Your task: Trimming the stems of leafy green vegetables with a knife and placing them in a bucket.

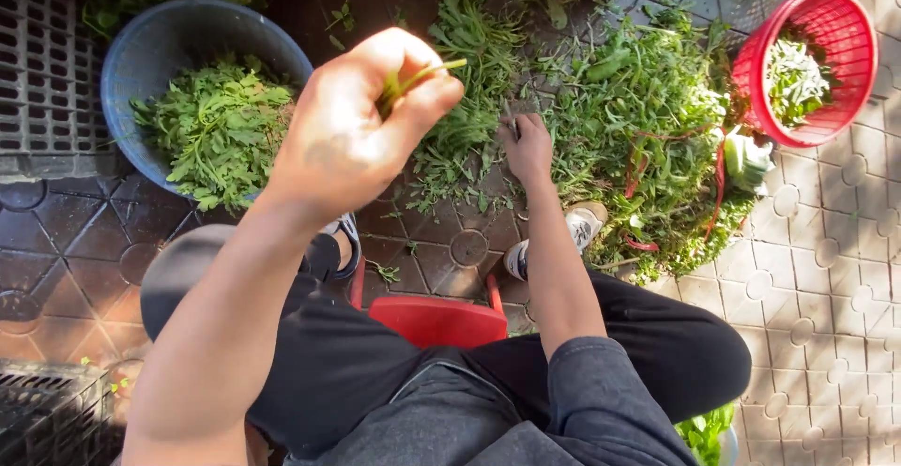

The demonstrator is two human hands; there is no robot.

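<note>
My left hand [361, 119] is raised close to the camera, its fingers closed on a thin green stem [422, 76] that sticks out to the right. Behind it on the left stands a blue basin [160, 34] full of picked green leaves [218, 126]. My right hand [526, 147] reaches down to the ground and presses its fingers into a heap of leafy greens [648, 109] spread over the paving. Whether it grips a stalk there I cannot tell.
A red basket [751, 72] holding some greens stands at the right. A red stool [436, 319] sits between my legs. Dark plastic crates [42, 62] lie at the left, and red bands [657, 137] run through the heap.
</note>
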